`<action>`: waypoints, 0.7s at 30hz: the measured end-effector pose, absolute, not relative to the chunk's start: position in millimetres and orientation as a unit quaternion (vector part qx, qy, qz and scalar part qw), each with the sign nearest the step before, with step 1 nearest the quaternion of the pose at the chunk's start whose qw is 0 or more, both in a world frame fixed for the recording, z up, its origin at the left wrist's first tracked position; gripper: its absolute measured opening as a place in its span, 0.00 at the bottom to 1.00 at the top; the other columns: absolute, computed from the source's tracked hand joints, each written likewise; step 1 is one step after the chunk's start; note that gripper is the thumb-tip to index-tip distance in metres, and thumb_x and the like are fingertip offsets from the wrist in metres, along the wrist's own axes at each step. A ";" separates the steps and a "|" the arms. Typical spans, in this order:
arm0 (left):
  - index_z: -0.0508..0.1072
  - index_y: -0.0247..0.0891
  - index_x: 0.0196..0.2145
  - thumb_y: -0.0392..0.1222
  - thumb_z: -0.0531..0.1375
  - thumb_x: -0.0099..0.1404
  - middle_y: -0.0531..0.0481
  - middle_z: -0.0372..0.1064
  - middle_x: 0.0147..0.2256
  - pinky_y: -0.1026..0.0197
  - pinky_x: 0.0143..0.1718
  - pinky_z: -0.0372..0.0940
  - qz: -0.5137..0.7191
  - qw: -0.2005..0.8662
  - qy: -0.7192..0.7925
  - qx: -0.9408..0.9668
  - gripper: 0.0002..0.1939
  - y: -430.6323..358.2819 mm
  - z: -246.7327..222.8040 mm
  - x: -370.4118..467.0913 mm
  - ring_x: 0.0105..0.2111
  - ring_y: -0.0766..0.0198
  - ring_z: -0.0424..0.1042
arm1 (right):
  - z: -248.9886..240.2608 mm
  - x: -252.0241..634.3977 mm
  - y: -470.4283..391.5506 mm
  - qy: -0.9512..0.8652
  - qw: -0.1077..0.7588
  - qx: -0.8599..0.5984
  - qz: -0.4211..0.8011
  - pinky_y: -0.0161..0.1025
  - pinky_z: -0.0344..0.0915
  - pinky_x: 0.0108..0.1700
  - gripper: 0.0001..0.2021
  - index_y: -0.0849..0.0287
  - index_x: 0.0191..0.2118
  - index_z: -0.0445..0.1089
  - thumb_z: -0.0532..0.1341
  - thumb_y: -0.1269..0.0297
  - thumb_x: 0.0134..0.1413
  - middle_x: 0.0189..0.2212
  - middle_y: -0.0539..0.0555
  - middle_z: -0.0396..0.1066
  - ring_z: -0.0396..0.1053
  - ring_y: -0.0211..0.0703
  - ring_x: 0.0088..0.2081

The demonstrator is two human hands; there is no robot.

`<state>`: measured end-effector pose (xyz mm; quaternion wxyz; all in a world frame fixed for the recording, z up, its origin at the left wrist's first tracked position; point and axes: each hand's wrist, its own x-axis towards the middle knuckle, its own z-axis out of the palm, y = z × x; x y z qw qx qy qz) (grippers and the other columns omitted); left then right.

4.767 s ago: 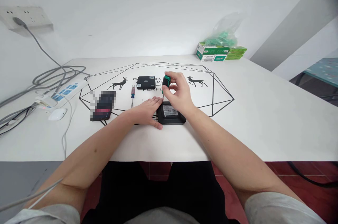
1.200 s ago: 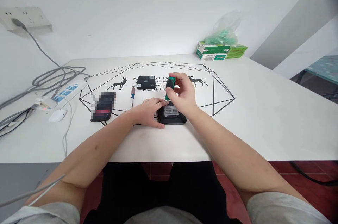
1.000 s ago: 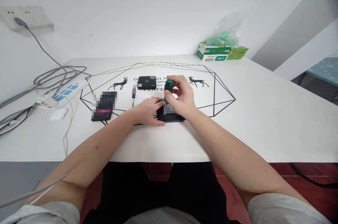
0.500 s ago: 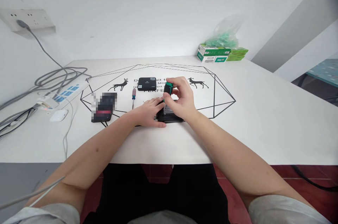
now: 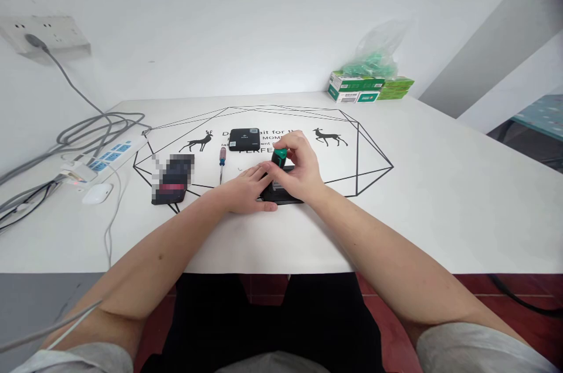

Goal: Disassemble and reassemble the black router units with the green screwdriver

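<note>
Two screwdrivers, one pinched by right fingers; two black devices, one against spread left fingers.

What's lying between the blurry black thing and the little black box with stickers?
A screwdriver with a red and blue handle, in the head view.

A bare right hand has sunk lower with a green-and-black-handled screwdriver, now covering most of the pale printed label on a flat black plastic case, more fully visible seconds earlier.
</note>
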<state>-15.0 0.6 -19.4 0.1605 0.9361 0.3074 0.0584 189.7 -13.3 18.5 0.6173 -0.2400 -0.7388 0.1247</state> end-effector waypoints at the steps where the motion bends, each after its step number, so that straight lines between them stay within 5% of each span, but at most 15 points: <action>1: 0.44 0.40 0.81 0.74 0.56 0.75 0.32 0.36 0.81 0.32 0.77 0.45 0.052 0.157 0.312 0.936 0.53 0.2 -19.1 -15.0 0.80 0.31 0.38 | 19.2 189.4 -13.1 -0.729 0.626 -0.239 0.141 0.45 0.71 0.36 0.11 0.48 0.45 0.71 0.71 0.57 0.61 0.39 0.52 0.71 0.70 0.46 0.40; 6: 0.58 0.35 0.76 0.76 0.55 0.74 0.28 0.40 0.80 0.31 0.75 0.47 0.033 0.141 0.321 0.936 0.50 0.9 -17.9 -15.5 0.78 0.26 0.43 | 22.3 190.0 -11.2 -0.689 0.635 -0.237 0.257 0.46 0.74 0.40 0.10 0.49 0.43 0.74 0.69 0.51 0.64 0.39 0.52 0.74 0.74 0.45 0.41; 13: 0.52 0.37 0.80 0.77 0.56 0.73 0.30 0.40 0.80 0.32 0.76 0.46 0.029 0.149 0.329 0.932 0.54 1.7 -16.8 -14.9 0.78 0.27 0.45 | 21.6 194.0 -13.2 -0.624 0.586 -0.204 0.475 0.53 0.80 0.47 0.10 0.50 0.47 0.77 0.62 0.56 0.65 0.42 0.53 0.81 0.79 0.48 0.42; 17: 0.54 0.35 0.79 0.77 0.56 0.73 0.28 0.46 0.78 0.33 0.75 0.50 0.023 0.142 0.326 0.934 0.53 2.6 -17.5 -15.1 0.77 0.27 0.48 | 20.5 190.0 -11.9 -0.633 0.612 -0.220 0.419 0.51 0.78 0.47 0.10 0.49 0.43 0.78 0.64 0.51 0.65 0.46 0.54 0.78 0.76 0.48 0.46; 21: 0.57 0.36 0.77 0.77 0.57 0.73 0.27 0.46 0.78 0.31 0.74 0.51 0.048 0.134 0.305 0.942 0.51 4.4 -19.8 -16.8 0.76 0.26 0.49 | 23.9 185.9 -11.7 -0.659 0.624 -0.229 0.352 0.46 0.76 0.41 0.15 0.48 0.40 0.78 0.73 0.44 0.58 0.40 0.52 0.73 0.71 0.45 0.40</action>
